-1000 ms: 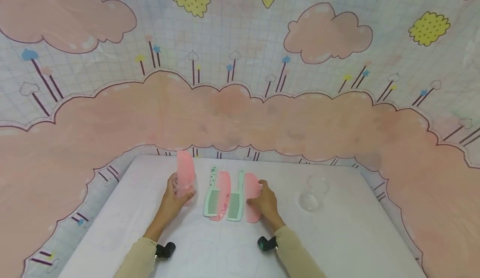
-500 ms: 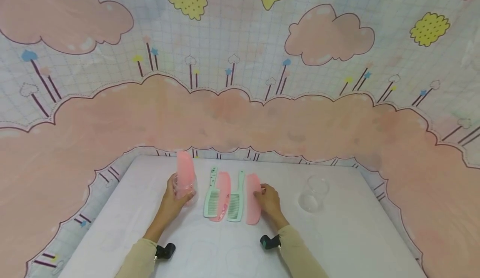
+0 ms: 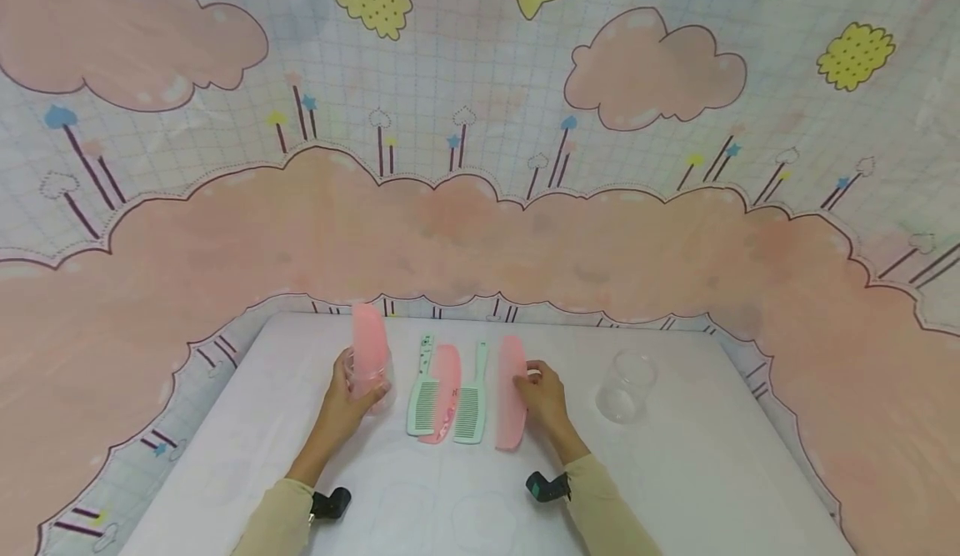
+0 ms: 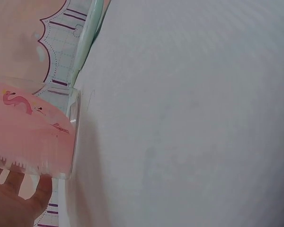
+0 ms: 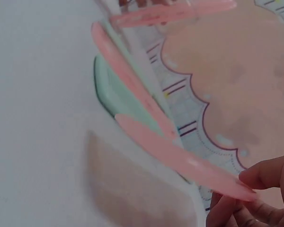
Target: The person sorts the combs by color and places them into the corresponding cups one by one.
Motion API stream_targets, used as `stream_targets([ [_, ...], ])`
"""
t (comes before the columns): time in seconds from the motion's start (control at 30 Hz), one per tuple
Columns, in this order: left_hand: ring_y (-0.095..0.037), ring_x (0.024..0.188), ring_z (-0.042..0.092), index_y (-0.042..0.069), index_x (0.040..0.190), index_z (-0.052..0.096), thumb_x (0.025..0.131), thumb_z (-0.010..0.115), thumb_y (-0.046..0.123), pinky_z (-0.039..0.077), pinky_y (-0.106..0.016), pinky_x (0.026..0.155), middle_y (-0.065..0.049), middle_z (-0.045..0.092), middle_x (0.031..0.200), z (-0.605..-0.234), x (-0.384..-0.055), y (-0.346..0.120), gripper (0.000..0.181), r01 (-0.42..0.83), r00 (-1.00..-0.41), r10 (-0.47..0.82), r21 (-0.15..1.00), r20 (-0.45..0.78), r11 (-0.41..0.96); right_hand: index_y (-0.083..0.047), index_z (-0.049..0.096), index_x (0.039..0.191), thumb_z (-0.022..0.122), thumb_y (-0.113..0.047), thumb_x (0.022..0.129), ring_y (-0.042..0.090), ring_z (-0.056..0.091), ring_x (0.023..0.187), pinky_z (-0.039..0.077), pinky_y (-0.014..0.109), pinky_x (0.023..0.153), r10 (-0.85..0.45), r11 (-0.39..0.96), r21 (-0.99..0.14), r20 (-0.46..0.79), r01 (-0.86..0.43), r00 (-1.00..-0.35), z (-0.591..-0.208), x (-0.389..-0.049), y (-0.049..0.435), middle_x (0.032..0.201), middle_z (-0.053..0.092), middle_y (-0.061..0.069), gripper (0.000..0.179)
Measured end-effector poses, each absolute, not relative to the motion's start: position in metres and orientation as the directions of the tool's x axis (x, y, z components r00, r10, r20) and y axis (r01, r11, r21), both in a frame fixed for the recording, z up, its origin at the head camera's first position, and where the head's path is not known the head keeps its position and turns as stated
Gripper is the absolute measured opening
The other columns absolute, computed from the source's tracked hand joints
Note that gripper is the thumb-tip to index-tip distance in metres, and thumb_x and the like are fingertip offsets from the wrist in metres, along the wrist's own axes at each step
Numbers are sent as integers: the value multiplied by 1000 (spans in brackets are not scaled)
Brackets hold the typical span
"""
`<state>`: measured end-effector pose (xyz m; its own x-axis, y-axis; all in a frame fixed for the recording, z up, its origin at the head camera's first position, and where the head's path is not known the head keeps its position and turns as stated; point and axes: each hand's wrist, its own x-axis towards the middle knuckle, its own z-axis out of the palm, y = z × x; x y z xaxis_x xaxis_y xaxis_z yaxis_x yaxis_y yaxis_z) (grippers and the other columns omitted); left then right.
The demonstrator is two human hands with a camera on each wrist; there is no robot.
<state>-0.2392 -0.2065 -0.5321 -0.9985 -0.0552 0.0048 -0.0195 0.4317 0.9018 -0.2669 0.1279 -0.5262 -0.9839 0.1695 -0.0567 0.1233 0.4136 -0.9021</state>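
My left hand [image 3: 343, 402] grips a clear plastic cup [image 4: 75, 113] at the table's left. A pink comb [image 3: 370, 339] stands upright inside that cup; flamingo prints show on it in the left wrist view. On the right, my right hand [image 3: 547, 393] pinches another pink comb [image 3: 511, 393] by its side edge between thumb and fingers. The right wrist view shows this comb tilted above the table, its shadow beneath. Between the hands lie a green handled comb [image 3: 424, 406], a pink comb [image 3: 448, 364] and a second green handled comb [image 3: 470, 413], side by side.
A second clear cup [image 3: 620, 404] stands to the right of my right hand. The white table [image 3: 420, 506] ends at the back against a cartoon-printed cloth [image 3: 480, 239] with clouds.
My right hand has moved slightly right with the pink comb, lifting it off the table and away from the green comb. The left hand and its cup have stayed put.
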Motion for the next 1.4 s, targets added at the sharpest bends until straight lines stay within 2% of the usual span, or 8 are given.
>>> stream_targets([
  [0.47, -43, 151, 13, 19, 157, -2, 89, 69, 45, 20, -63, 118, -18, 10, 165, -538, -233, -206, 101, -5, -998, -62, 903, 24, 429, -5, 60, 122, 66, -15, 90, 13, 60, 72, 53, 25, 58, 153, 298, -953, -2, 48, -988, -507, -247, 122, 92, 68, 9, 34],
  [0.77, -44, 150, 13, 18, 157, -2, 91, 68, 42, 21, -63, 118, -19, 9, 164, -538, -233, -203, 100, -9, -997, -72, 901, 24, 433, -6, 59, 120, 66, -15, 91, 15, 63, 76, 59, 31, 63, 103, 243, -970, 38, -12, -994, -489, -240, 121, 95, 70, 10, 31],
  [1.07, -44, 151, 13, 20, 157, -2, 90, 67, 47, 21, -63, 118, -19, 9, 165, -539, -237, -201, 100, -5, -996, -81, 904, 33, 428, -7, 60, 118, 66, -13, 90, 15, 65, 75, 60, 34, 62, 69, 183, -979, 107, -93, -992, -470, -240, 115, 94, 69, 12, 29],
  [1.4, -43, 150, 15, 19, 157, -3, 90, 67, 47, 22, -63, 118, -19, 11, 164, -538, -238, -199, 100, -6, -996, -83, 905, 32, 426, -6, 59, 117, 66, -10, 90, 15, 65, 76, 60, 31, 62, 23, 71, -984, 168, -166, -986, -456, -241, 107, 95, 67, 12, 28],
])
